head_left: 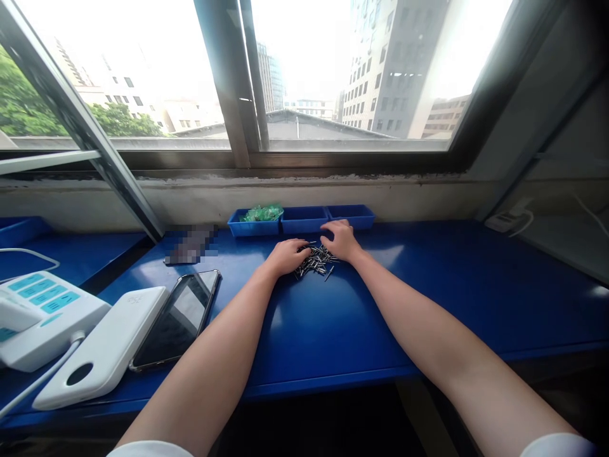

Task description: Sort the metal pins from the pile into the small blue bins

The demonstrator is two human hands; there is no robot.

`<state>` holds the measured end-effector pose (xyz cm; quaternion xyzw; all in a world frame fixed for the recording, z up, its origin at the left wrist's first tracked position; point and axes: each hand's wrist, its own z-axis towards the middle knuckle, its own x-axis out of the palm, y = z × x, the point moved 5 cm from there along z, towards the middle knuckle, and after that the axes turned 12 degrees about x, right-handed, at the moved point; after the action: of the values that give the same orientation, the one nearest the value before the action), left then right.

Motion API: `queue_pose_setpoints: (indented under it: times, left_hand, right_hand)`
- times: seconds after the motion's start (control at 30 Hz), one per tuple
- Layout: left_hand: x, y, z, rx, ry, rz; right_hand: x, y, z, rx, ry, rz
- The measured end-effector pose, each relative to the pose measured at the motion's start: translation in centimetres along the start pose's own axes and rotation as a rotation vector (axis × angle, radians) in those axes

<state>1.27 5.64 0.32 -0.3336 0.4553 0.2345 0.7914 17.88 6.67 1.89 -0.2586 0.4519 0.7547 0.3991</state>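
Biggest from where I stand is the metal-framed sliding window, bright with daylight, pale buildings beyond it. Below it stretches a glossy blue worktable. Against the wall at the table's back sits a row of three blue plastic bins. Over on the person's left, a white power strip with turquoise socket faces lies beside a white power bank, and next to that rests a black-edged smartphone, screen up. A dark flat thing behind the phone is too blurred to name.

The person's right hand arches at the far right edge of the heap, thumb and fingers spread, nothing visible between them. The left hand bends over the heap's left side; whether its fingertips pinch anything, I can't tell. Crumpled green plastic fills the leftmost bin. Smallest are the slim metal pins, heaped loosely on the tabletop between both hands, just in front of the bins.
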Motion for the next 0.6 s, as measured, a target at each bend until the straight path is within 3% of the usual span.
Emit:
queue_pose_setpoints:
  times: [0.1, 0.17, 0.47, 0.6]
  left_hand:
    - [0.0, 0.1, 0.0, 0.006, -0.005, -0.002]
    - [0.0, 0.3, 0.1, 0.002, -0.002, -0.009]
    - [0.0, 0.3, 0.2, 0.000, -0.028, -0.068]
    - [-0.2, 0.0, 0.2, 0.002, -0.038, -0.076]
  right_hand:
    - [1.1, 1.1, -0.6, -0.129, 0.184, 0.075]
    - [1.6, 1.4, -0.8, -0.170, 0.235, 0.091]
    - [1.8, 1.5, -0.7, -0.130, 0.223, 0.102]
    - [1.5, 0.8, -0.4, -0.023, 0.139, 0.091]
